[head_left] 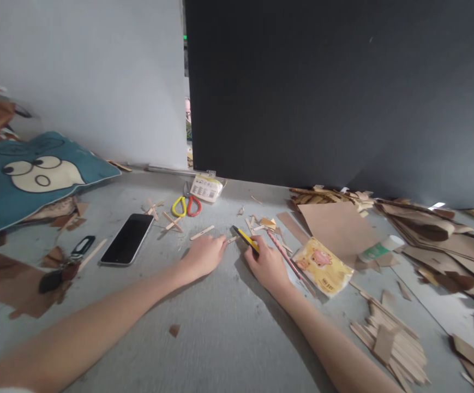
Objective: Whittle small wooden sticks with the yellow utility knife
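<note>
My left hand (204, 255) rests on the grey table, its fingers pinched on the end of a short wooden craft stick (232, 239). In my right hand (267, 266) is a yellow-and-black utility knife (246, 239), its front end pointing up and left, close to that stick. Another craft stick (202, 233) lies just beyond my left hand. Small wood pieces (257, 225) are scattered past the knife. A red patterned pencil (285, 255) lies to the right of my right hand. How far the blade is out cannot be made out.
Scissors (186, 206) and a tissue pack (206, 188) lie at the back. Left are a phone (127, 240), keys (59, 277) and a blue cushion (44, 174). Right are a yellow packet (322, 266), cardboard (337, 229), a glue stick (382, 248) and a craft-stick pile (400, 341).
</note>
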A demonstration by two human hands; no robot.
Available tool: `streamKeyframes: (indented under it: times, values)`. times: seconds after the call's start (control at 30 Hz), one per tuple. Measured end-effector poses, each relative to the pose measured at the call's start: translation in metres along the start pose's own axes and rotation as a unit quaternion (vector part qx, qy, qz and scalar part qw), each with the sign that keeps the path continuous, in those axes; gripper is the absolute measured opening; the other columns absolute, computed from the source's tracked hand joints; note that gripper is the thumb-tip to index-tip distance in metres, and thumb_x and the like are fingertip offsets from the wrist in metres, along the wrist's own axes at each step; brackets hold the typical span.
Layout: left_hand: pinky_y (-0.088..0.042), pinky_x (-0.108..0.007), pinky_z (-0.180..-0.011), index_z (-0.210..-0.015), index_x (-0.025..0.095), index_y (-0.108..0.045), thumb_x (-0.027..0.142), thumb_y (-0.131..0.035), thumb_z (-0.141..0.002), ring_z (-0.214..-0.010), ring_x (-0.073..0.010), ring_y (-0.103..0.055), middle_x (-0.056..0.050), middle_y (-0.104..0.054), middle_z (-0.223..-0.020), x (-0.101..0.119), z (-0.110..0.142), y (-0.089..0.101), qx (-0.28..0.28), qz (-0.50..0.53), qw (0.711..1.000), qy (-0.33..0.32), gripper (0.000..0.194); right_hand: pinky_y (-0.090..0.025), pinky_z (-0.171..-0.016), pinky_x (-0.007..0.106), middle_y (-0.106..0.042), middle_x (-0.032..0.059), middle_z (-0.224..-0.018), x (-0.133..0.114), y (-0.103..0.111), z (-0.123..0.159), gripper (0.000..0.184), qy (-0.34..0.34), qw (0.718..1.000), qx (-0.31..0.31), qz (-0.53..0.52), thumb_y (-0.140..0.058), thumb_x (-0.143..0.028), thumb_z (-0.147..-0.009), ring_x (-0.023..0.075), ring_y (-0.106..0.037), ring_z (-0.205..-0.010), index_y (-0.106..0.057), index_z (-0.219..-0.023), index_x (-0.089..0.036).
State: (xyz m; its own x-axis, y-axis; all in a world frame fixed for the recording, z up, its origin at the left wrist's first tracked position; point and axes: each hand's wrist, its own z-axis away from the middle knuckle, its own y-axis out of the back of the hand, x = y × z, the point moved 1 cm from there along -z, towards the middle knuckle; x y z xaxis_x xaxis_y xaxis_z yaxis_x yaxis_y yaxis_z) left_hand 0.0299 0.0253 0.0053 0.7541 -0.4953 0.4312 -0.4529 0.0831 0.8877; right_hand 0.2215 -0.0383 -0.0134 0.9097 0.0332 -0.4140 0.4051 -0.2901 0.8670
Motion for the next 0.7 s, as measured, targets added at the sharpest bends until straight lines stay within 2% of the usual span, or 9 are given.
streamKeyframes:
  times: [0.1,0.17,0.23,0.33,0.5,0.6,0.7]
  values:
    - [-0.048,-0.034,-0.073,-0.089,0.021,-0.07,0.031,-0.046,-0.102,-0.073,-0.027,-0.071,-0.008,-0.069,-0.069,-0.004,0.004,0.002,-0.015,-0.012,1.0,0.002,0.029,-0.034,-0.054,0.027,-0.072,0.004,-0.065,0.0,0.0,0.0,0.039,0.02,0.999,-0.02,0.021,-0.04,-0.032,-0.098,0.0232,-0.067,-0.056,-0.063,-0.126,-0.015]
    - [-0.046,-0.033,-0.072,-0.093,0.021,-0.069,0.033,-0.041,-0.104,-0.077,-0.0273,-0.072,-0.01,-0.072,-0.077,-0.006,0.004,0.005,-0.058,-0.05,0.997,0.004,0.033,-0.034,-0.054,0.026,-0.073,0.0037,-0.066,0.001,0.0,-0.001,0.041,0.022,0.999,-0.033,0.025,-0.04,-0.031,-0.099,0.0226,-0.069,-0.057,-0.062,-0.131,-0.017]
    - [-0.045,-0.033,-0.073,-0.097,0.02,-0.069,0.033,-0.037,-0.106,-0.082,-0.0279,-0.073,-0.012,-0.074,-0.085,-0.009,0.002,0.009,-0.076,-0.072,0.994,0.009,0.035,-0.036,-0.055,0.025,-0.075,0.0045,-0.069,0.002,0.0,-0.001,0.044,0.024,0.999,-0.039,0.028,-0.04,-0.032,-0.1,0.0222,-0.071,-0.059,-0.061,-0.137,-0.018]
    - [-0.045,-0.034,-0.073,-0.099,0.019,-0.068,0.031,-0.034,-0.107,-0.086,-0.0287,-0.074,-0.013,-0.075,-0.092,-0.011,-0.004,0.013,-0.083,-0.089,0.992,0.017,0.037,-0.04,-0.055,0.024,-0.077,0.0061,-0.072,0.003,-0.001,0.002,0.047,0.037,0.999,-0.025,0.009,-0.04,-0.033,-0.102,0.0218,-0.073,-0.06,-0.06,-0.142,-0.017]
    - [-0.047,-0.035,-0.075,-0.104,0.016,-0.069,0.024,-0.033,-0.105,-0.09,-0.0297,-0.074,-0.016,-0.075,-0.097,-0.013,-0.01,0.014,-0.109,-0.123,0.986,0.022,0.037,-0.041,-0.049,0.022,-0.071,0.0029,-0.06,-0.002,0.001,0.014,0.056,0.081,0.995,0.007,-0.061,-0.038,-0.036,-0.106,0.0175,-0.065,-0.045,-0.051,-0.154,-0.012]
    - [-0.048,-0.036,-0.077,-0.107,0.015,-0.069,0.023,-0.034,-0.104,-0.09,-0.0292,-0.074,-0.017,-0.075,-0.098,-0.013,-0.011,0.015,-0.119,-0.14,0.983,0.016,0.036,-0.041,-0.048,0.021,-0.065,-0.0003,-0.051,-0.006,0.003,0.019,0.054,0.114,0.991,0.003,-0.069,-0.04,-0.033,-0.105,0.0152,-0.062,-0.042,-0.055,-0.153,-0.013]
    - [-0.048,-0.036,-0.078,-0.104,0.016,-0.069,0.023,-0.037,-0.103,-0.091,-0.0295,-0.074,-0.016,-0.075,-0.097,-0.013,-0.012,0.015,-0.103,-0.133,0.986,0.01,0.033,-0.041,-0.047,0.02,-0.063,-0.0012,-0.05,-0.007,0.004,0.02,0.052,0.124,0.99,-0.003,-0.071,-0.041,-0.031,-0.103,0.0137,-0.06,-0.04,-0.058,-0.15,-0.015]
